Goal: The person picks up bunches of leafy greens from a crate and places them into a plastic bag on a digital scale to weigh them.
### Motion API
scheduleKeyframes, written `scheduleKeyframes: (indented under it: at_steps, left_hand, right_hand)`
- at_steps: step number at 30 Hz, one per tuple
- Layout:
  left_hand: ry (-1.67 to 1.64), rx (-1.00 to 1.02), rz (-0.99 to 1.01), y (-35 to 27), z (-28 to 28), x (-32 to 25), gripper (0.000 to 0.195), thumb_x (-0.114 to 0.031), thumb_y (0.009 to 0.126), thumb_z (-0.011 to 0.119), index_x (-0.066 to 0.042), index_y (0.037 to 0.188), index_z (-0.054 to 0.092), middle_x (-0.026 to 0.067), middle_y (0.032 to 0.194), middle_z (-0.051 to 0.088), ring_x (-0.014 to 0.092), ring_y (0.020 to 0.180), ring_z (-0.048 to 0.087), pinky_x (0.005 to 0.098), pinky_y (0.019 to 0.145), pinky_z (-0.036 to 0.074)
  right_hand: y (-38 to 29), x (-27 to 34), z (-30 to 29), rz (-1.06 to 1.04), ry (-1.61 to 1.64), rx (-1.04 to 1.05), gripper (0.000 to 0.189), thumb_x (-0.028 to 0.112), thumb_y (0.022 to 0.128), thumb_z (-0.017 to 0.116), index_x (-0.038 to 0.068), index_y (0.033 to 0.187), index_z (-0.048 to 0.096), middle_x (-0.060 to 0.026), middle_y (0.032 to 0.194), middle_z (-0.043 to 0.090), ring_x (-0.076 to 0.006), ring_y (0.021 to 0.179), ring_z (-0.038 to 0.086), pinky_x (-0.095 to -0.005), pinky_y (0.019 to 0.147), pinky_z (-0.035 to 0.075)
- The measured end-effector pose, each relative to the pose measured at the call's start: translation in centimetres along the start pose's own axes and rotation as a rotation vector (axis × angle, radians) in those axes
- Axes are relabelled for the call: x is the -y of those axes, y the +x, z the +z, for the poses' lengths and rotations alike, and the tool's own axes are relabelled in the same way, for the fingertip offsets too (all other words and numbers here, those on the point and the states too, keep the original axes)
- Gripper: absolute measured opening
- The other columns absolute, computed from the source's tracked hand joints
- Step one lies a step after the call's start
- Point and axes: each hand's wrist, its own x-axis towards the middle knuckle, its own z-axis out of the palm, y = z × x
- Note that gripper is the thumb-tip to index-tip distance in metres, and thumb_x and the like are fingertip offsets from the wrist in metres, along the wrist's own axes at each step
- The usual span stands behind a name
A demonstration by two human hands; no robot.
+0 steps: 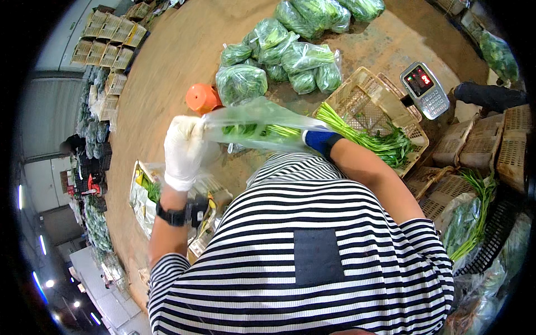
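Note:
My left hand [184, 146], in a white glove, grips one end of a clear plastic bag [251, 111] stretched across in front of me. My right hand [320, 140], in a blue glove, is at the bag's other end, partly covered by the plastic; whether its fingers grip anything is hidden. Leafy greens with cut stems [282, 131] show through the bag. To the right, a loose bunch of long-stemmed greens [360, 134] lies across a plastic crate [364, 83]. The crate stands beside a digital scale display [425, 90] with lit red digits.
Several bagged bundles of greens [310, 56] lie on the floor ahead, near an orange bucket [201, 98]. At lower left stands a crate with bags and greens [144, 188]. Stacked baskets [481, 134] are at the right, near a person's dark-sleeved arm or leg [490, 95].

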Motion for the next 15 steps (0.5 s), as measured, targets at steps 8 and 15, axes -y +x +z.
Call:
scheduleKeyframes:
  at_steps: [8, 15]
  left_hand:
    - [-0.840, 0.262, -0.293, -1.5, -2.7, -5.3, 0.008, -0.008, 0.079, 0.055, 0.000, 0.081, 0.057, 0.0124, 0.084, 0.057, 0.021, 0.075, 0.054, 0.0330, 0.069, 0.045]
    - [-1.013, -0.158, -0.481, 1.4, -2.9, -3.3, 0.021, -0.010, 0.087, 0.046, -0.002, 0.068, 0.045, 0.0037, 0.073, 0.041, 0.009, 0.062, 0.035, 0.0220, 0.056, 0.029]
  right_hand:
    - [-0.4, -1.5, 1.2, 0.096, -0.147, -0.025, 0.060, 0.036, 0.072, 0.067, 0.008, 0.122, 0.049, -0.0179, 0.112, 0.056, -0.0284, 0.105, 0.053, -0.0382, 0.090, 0.042]
    - [-0.3, 0.3, 1.0, -0.021, -0.111, -0.093, 0.057, 0.033, 0.073, 0.066, 0.009, 0.123, 0.049, -0.0195, 0.114, 0.054, -0.0290, 0.108, 0.051, -0.0394, 0.093, 0.040]
